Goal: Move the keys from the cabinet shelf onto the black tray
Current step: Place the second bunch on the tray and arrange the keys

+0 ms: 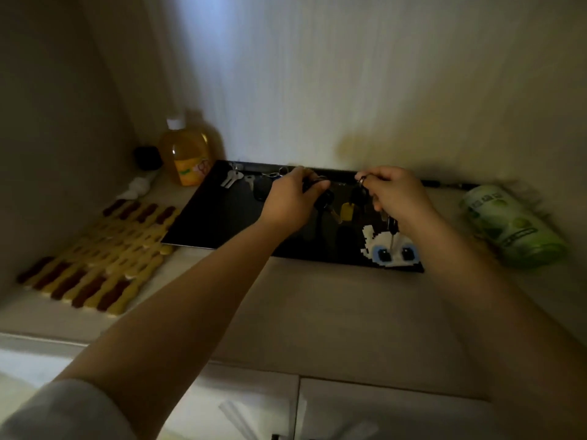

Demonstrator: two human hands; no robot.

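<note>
Here two hands (290, 198) (395, 193) each hold one key bunch (324, 198) (360, 190) (over the black tray (209, 223)).

Both arms extended forward, hands side by side.
Left hand (290, 198) palm down, fingers (317, 185) curled, thumb meeting fingertips in a pinch. Right hand (395, 192) likewise palm down, fingertips pinched at its inner edge. Forearms bare; a pale sleeve (57, 411) covers the left upper arm.

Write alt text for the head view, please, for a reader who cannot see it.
Both hands hold key bunches above a black tray on a cabinet shelf: left hand, right hand. Silver keys already lie on the tray; an orange bottle stands behind.
</note>
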